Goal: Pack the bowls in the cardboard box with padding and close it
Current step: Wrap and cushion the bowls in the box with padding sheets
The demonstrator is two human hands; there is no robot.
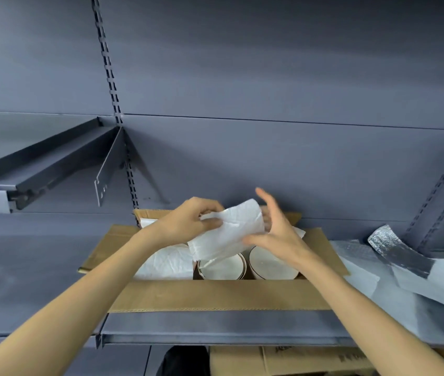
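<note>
Bowls [222,267] sit bare in the box [215,294] while my left hand [188,221] pinches the padding sheet [229,232], right hand [275,229] spread against it; dropped crooked, I risk uncovered rims knocking.

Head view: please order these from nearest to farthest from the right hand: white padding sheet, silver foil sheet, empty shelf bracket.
1. White padding sheet, touching the right hand.
2. Silver foil sheet, on the shelf, right.
3. Empty shelf bracket, far left.

Open cardboard box [215,294] on shelf, two white bowls [223,267] upright inside, white padding sheet [229,234] held above
</note>
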